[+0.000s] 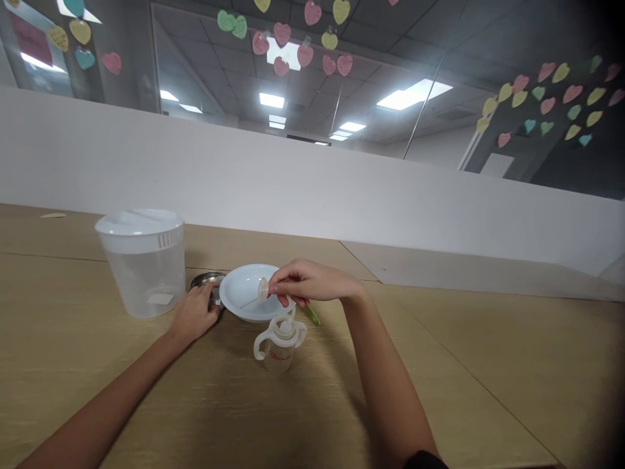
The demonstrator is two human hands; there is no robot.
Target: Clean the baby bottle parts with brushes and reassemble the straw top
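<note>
My right hand (307,283) pinches a small translucent silicone piece (263,289), perhaps a bottle teat or valve, above a white plastic bowl (243,285). My left hand (194,314) grips the edge of a round steel dish (205,281), which is partly hidden behind the white bowl. Just in front of the white bowl stands a clear two-handled baby bottle (279,345) with its top uncovered. A green object (312,315), possibly a utensil handle, pokes out from beneath my right hand. To the left of my left hand is a large translucent plastic container (140,262) with a white lid.
Everything rests on a light wooden table (439,365), which has a small pale strip (53,215) near its far left. A white partition (195,176) runs along the far edge. Behind it, glass panels carry several paper hearts (547,98).
</note>
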